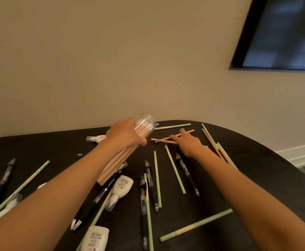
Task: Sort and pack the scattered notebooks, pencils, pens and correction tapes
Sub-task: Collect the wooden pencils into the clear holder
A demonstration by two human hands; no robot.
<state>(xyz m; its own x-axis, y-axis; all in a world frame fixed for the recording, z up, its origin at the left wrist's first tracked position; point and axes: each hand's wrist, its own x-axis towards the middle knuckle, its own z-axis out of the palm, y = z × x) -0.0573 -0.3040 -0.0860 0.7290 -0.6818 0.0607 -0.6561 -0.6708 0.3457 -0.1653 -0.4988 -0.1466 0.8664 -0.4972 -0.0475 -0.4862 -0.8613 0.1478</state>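
My left hand point(125, 133) grips a clear plastic tube point(148, 122) together with a bundle of pink pencils point(118, 163), tilted over the dark table point(247, 160). My right hand point(188, 143) lies further right, its fingers pinching two pink pencils point(163, 140) that lie on the table. Green pencils point(175, 169) and black pens point(187, 173) lie scattered around. White correction tapes point(121, 188) lie near the front, another one point(95, 239) at the bottom edge.
A pink and white correction tape point(97, 138) lies behind my left hand. The table's curved edge runs along the right, with a beige wall behind. A dark framed screen point(284, 33) hangs at upper right.
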